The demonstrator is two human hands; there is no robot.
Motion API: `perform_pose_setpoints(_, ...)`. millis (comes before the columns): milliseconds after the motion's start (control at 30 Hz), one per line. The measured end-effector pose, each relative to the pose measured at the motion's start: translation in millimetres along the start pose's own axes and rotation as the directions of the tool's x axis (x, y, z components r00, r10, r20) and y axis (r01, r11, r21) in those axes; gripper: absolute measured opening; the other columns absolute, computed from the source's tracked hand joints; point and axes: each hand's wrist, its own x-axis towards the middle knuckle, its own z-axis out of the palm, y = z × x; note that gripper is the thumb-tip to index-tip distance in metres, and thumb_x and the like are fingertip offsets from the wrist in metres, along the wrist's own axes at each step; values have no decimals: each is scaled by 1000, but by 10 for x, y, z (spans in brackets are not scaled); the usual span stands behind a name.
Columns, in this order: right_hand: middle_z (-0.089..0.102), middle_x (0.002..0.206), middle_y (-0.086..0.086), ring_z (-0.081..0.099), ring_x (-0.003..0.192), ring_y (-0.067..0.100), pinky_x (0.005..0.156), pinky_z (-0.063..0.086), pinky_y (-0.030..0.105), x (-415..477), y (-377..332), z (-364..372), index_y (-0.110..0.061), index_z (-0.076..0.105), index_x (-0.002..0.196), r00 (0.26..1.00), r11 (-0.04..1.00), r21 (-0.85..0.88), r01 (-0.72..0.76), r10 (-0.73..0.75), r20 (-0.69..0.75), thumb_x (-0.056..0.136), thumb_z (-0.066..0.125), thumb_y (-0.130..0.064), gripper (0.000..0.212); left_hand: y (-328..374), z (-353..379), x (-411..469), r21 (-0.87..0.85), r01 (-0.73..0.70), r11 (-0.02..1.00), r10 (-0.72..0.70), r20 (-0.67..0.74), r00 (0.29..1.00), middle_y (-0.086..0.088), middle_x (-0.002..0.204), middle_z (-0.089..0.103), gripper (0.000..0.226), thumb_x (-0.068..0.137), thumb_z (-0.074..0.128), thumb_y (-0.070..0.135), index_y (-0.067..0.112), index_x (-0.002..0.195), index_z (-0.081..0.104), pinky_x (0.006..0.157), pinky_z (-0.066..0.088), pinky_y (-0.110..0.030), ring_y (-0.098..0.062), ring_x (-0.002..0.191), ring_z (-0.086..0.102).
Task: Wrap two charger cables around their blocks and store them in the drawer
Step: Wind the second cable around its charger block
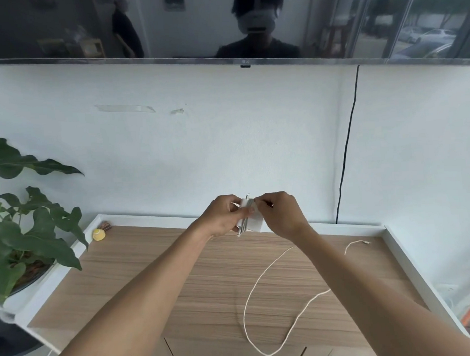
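Two hands in view, both raised above the table (152, 277) at frame centre. Between them is one charger block (255, 221), white, held off the surface and close to the wall. No second block seen.

The left hand (223, 215) grips the block's left side, fingers curled round it and thumb laid across the front. The right hand (283, 213) has its fingers bunched and pinches at the block's upper right edge. Cannot tell if cable or casing is under its fingertips.

Wound cable (245, 219): several pale turns run top to bottom over the block's left half, with a small loop sticking out below.

One loose cable (244, 308), white, lies on the wood in the lower centre. It makes a big open loop, passes behind the right forearm and comes out at centre right, ending in one connector (366, 242) flat on the table. Its other end goes behind the right wrist, so I cannot tell if it joins the wound turns.

Rest, counted:
- One television (84, 25) across the top of the frame.
- One black cord (346, 144) hanging down the wall, right of centre.
- Two tape scraps (126, 108) on the wall, upper left.
- One potted plant (27, 229) at the left edge.
- One small yellow object (98, 234) on the table's far left corner.
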Motion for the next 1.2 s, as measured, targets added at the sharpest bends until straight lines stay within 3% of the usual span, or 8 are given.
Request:
perform_pose_setpoints(67,59,62,6,48,57,22,57,42,33,-75,26,54,-7,69,79,995,998,-3,65,-65,-72,91,50,-16,25,-20,29,15,-53,17,998,-19,-46,999,-15,92,72,34,85,72,33,7,107,66,62,58,-30,-21,73,69)
perform_pose_setpoints(167,62,71,10,55,66,28,62,48,41,-165,84,156,-6,69,86,978,989,-52,136,-143,-152,92,52,-18,22,-28,76,24,-160,49,986,-63,-82,995,-15,94,72,31,87,71,29,5,106,66,58,57,-28,-20,70,67)
perform_pose_setpoints(433,55,71,-1,49,58,17,55,44,35,-313,163,290,-15,72,100,939,971,-41,238,-240,-248,92,54,-14,19,15,143,36,-448,157,880,-213,-77,974,-12,86,73,41,83,74,33,3,109,66,60,57,-29,-22,66,71)
perform_pose_setpoints(733,56,76,0,53,59,25,48,45,36,-339,291,353,-22,68,109,924,947,-175,271,-307,-227,93,53,-19,22,84,131,32,-334,154,930,-200,-108,974,-13,81,72,30,82,76,24,2,100,67,61,60,-34,-22,62,71)
perform_pose_setpoints(833,56,77,-1,47,55,19,49,43,33,-386,325,404,-23,66,116,922,942,-156,298,-326,-209,94,54,-18,25,64,146,39,-254,108,961,-155,-174,972,-11,77,71,19,84,72,21,4,91,68,58,60,-34,-22,61,69)
perform_pose_setpoints(967,55,78,-5,44,55,10,50,44,32,-465,415,458,-24,66,117,916,944,-85,318,-329,-230,95,53,-18,27,2,149,53,-239,80,968,-137,-232,963,-15,79,68,25,87,70,22,-2,92,69,54,56,-31,-27,65,70)
perform_pose_setpoints(1133,56,77,-14,45,52,-4,50,37,22,-538,526,477,-20,69,96,910,957,-47,286,-287,-299,91,62,-17,10,-15,162,31,-280,66,958,-134,-231,964,-19,80,65,29,89,67,22,-6,90,68,48,54,-26,-21,57,66)
perform_pose_setpoints(1200,56,74,-14,46,52,0,50,35,21,-526,529,474,-19,68,89,914,964,-7,267,-255,-316,90,63,-16,5,21,177,22,-303,53,952,-124,-219,968,-16,76,65,25,90,67,23,-2,84,68,49,55,-27,-18,54,65)
